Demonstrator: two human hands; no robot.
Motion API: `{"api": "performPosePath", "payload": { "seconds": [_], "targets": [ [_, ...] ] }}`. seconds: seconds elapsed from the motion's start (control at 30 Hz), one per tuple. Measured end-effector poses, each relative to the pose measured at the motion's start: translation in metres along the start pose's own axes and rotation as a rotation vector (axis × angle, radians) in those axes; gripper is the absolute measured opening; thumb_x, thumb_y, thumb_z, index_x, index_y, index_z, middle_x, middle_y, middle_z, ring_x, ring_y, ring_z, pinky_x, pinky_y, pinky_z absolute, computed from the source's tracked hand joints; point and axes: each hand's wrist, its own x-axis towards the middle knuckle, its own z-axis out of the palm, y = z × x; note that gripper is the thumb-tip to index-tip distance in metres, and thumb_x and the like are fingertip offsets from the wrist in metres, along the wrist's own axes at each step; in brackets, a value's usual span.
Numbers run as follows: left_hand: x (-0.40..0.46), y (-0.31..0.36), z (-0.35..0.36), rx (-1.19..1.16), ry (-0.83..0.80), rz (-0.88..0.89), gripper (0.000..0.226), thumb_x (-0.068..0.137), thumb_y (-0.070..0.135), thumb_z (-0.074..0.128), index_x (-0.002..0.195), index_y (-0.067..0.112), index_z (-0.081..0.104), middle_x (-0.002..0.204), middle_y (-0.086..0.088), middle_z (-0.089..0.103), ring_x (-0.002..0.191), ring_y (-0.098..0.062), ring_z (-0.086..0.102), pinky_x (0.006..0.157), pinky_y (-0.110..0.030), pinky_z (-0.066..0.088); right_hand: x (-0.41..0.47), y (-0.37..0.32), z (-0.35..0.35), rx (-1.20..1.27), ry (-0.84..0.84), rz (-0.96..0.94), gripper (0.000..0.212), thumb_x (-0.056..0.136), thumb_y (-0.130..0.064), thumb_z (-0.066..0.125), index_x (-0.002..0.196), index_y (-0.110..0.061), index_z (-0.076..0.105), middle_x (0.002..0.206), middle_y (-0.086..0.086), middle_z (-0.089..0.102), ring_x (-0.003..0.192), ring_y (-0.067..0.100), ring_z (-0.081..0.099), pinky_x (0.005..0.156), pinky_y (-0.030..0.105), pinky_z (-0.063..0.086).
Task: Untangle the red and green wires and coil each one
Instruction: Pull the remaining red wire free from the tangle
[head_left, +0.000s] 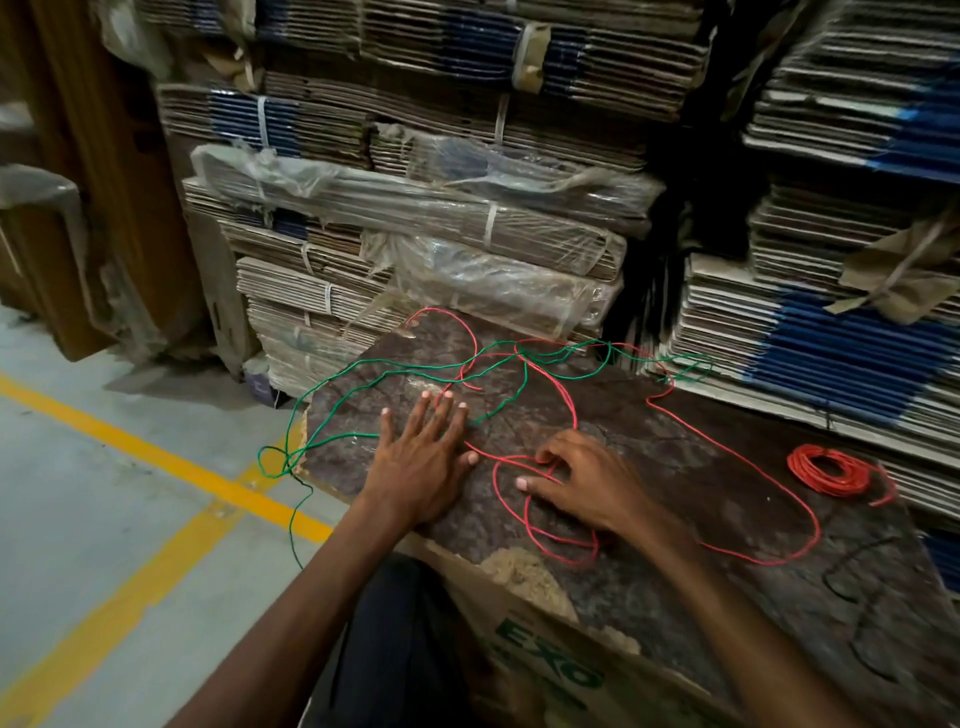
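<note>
- On your far left, a grey concrete floor (78, 467) carries yellow painted lines (156, 457).
- The green wire (363, 376) hangs off the left edge of the worn brown board (701, 467), loops over the floor, then runs right across the board's far side, crossing the red wire there.
- Your left hand (421, 462) lies flat on the board, fingers straight and spread, pressing down where green and red strands pass under the fingertips.
- Just right of it, your right hand (587, 483) curls its fingers round a loop of the red wire (727, 436), pinching it against the board.
- More red loops lie under and before that hand; 1 long strand sweeps out to the right and back.
- Near the board's right edge sits a red wire coil (828, 470), well apart from both hands.
- Behind the board stand bundled stacks of flattened cardboard (415, 208), some wrapped in clear plastic.
- A cardboard box (545, 670) with green lettering sits under the board.
</note>
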Motion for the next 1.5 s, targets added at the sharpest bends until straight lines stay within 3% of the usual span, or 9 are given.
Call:
{"api": "performPosePath", "payload": {
  "seconds": [0.2, 0.33, 0.47, 0.6, 0.8, 0.93, 1.07, 1.2, 1.5],
  "targets": [
    [0.013, -0.003, 0.004, -0.021, -0.042, -0.03, 0.102, 0.069, 0.073, -0.012, 0.155, 0.02, 0.003, 0.164, -0.001, 0.0, 0.15, -0.022, -0.006, 0.115, -0.061, 0.005, -0.04, 0.055, -0.022, 0.037, -0.037, 0.029, 0.046, 0.07, -0.074, 0.056, 0.083, -0.03, 0.059, 0.088, -0.015, 0.056, 0.082, 0.005, 0.053, 0.072, 0.023, 0.04],
    [0.019, -0.006, 0.009, -0.027, -0.05, -0.042, 0.105, 0.069, 0.075, -0.01, 0.155, 0.017, 0.006, 0.164, -0.003, 0.001, 0.15, -0.024, -0.006, 0.115, -0.061, 0.006, -0.061, 0.081, -0.04, 0.04, -0.058, 0.091, 0.036, 0.071, -0.061, 0.072, 0.081, -0.027, 0.064, 0.094, -0.013, 0.061, 0.09, 0.006, 0.059, 0.082, 0.03, 0.048],
    [0.021, -0.005, 0.007, -0.041, -0.07, -0.065, 0.104, 0.074, 0.078, -0.005, 0.155, 0.013, 0.008, 0.164, -0.003, 0.001, 0.15, -0.023, -0.008, 0.115, -0.061, 0.004, -0.07, 0.095, -0.054, 0.071, -0.083, 0.178, 0.06, 0.058, -0.085, 0.061, 0.062, -0.025, 0.063, 0.096, -0.019, 0.063, 0.091, -0.007, 0.06, 0.081, 0.026, 0.048],
    [0.022, -0.003, 0.003, -0.04, -0.082, -0.082, 0.087, 0.093, 0.07, 0.02, 0.155, 0.011, 0.006, 0.164, -0.004, -0.001, 0.15, -0.023, -0.009, 0.116, -0.06, 0.003, -0.069, 0.101, -0.059, -0.009, -0.03, 0.242, 0.068, 0.062, -0.093, 0.046, 0.062, -0.028, 0.064, 0.071, -0.017, 0.065, 0.066, -0.003, 0.06, 0.065, 0.033, 0.051],
    [0.024, 0.007, -0.001, -0.026, -0.099, -0.068, 0.087, 0.092, 0.07, 0.02, 0.155, 0.011, 0.004, 0.164, -0.005, -0.002, 0.15, -0.024, -0.011, 0.116, -0.06, 0.004, -0.044, 0.07, -0.057, -0.066, 0.147, 0.149, 0.03, 0.082, -0.061, 0.061, 0.074, -0.032, 0.068, 0.074, -0.013, 0.06, 0.073, 0.011, 0.059, 0.061, 0.028, 0.04],
    [0.024, 0.009, 0.005, -0.029, -0.093, -0.067, 0.086, 0.093, 0.069, 0.019, 0.155, 0.011, 0.006, 0.164, -0.004, -0.001, 0.15, -0.023, -0.011, 0.116, -0.06, 0.005, -0.01, 0.033, -0.041, 0.033, 0.183, 0.065, 0.039, 0.078, -0.064, 0.053, 0.082, -0.029, 0.071, 0.086, -0.008, 0.069, 0.083, 0.014, 0.064, 0.072, 0.034, 0.051],
    [0.024, 0.007, 0.009, -0.017, -0.078, -0.06, 0.078, 0.096, 0.063, 0.016, 0.155, 0.012, 0.007, 0.164, -0.004, 0.0, 0.15, -0.024, -0.01, 0.115, -0.062, 0.004, 0.025, -0.002, -0.015, -0.001, 0.079, 0.055, 0.043, 0.079, -0.063, 0.059, 0.103, -0.029, 0.069, 0.102, -0.005, 0.067, 0.099, 0.019, 0.062, 0.079, 0.035, 0.051],
    [0.021, 0.004, 0.01, -0.004, -0.087, -0.021, 0.095, 0.077, 0.07, -0.01, 0.155, 0.016, 0.003, 0.164, -0.001, -0.002, 0.15, -0.023, -0.01, 0.115, -0.061, 0.003, 0.046, -0.012, 0.001, -0.002, -0.007, 0.07, 0.049, 0.083, -0.055, 0.061, 0.126, -0.032, 0.06, 0.12, -0.002, 0.061, 0.114, 0.021, 0.057, 0.088, 0.033, 0.046],
    [0.021, -0.003, 0.019, -0.077, -0.132, -0.016, 0.099, 0.076, 0.075, -0.008, 0.155, 0.016, 0.003, 0.164, -0.001, -0.004, 0.15, -0.021, -0.011, 0.115, -0.062, 0.001, 0.024, 0.004, 0.001, -0.041, 0.029, 0.019, 0.028, 0.076, -0.044, 0.056, 0.091, -0.029, 0.074, 0.099, -0.007, 0.071, 0.095, 0.019, 0.065, 0.073, 0.03, 0.048]
  ]
}}
